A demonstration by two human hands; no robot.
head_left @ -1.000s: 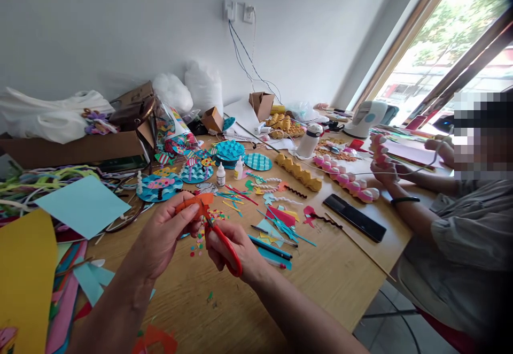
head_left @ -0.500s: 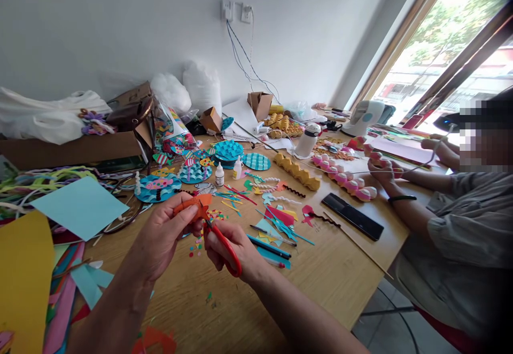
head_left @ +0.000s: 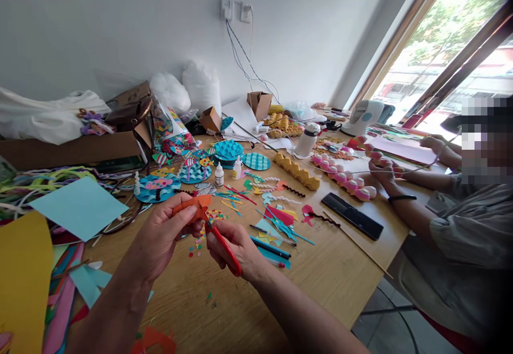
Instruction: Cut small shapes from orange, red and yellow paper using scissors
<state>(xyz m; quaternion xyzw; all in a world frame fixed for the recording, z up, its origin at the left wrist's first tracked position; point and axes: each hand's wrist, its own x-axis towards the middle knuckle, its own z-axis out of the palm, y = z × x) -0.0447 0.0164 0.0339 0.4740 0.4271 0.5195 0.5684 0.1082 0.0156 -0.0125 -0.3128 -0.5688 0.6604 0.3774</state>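
My left hand (head_left: 166, 231) pinches a small piece of orange paper (head_left: 202, 202) between thumb and fingers, above the wooden table. My right hand (head_left: 234, 244) is closed round the handles of red scissors (head_left: 228, 252). Their blades meet the lower right edge of the orange paper, partly hidden by it and by my fingers. Beyond my hands lie blue wavy discs, one with a pink fish (head_left: 159, 183) on it. Small coloured paper dots (head_left: 196, 247) are scattered on the table just below the hands.
Two small white bottles (head_left: 219, 175) stand behind the hands. To the right lie pens (head_left: 270, 248), paper strips, a black phone (head_left: 352, 216) and a wooden stick (head_left: 366, 254). Coloured paper (head_left: 80, 207) covers the left side. A person (head_left: 473, 236) sits at the right, handling a pale cord.
The scissors and my right hand have shifted very slightly, and the blades look a little closer together. My left hand stays nearly still. The person at the right has moved their head a little.
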